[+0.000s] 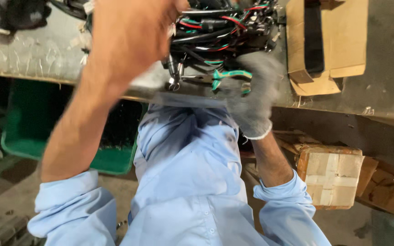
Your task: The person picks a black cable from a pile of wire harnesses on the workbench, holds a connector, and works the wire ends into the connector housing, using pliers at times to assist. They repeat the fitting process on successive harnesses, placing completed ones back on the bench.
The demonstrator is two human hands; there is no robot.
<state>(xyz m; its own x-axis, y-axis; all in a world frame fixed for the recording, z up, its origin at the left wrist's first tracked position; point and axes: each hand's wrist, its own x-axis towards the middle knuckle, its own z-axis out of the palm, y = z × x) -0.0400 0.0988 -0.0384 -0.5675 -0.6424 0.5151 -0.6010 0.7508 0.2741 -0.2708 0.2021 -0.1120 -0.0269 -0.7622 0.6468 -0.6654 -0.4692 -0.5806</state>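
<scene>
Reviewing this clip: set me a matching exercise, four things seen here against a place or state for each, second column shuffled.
Things:
1. left hand
2. right hand
3. green crate
4. taped cardboard box

Places or states:
a. on the floor under the bench, lower right
b. bare, raised against the wire bundle
c. below the bench edge, on the left
d. in a grey glove, at green-handled pliers

Pairs: 1-b, 2-d, 3-c, 4-a
</scene>
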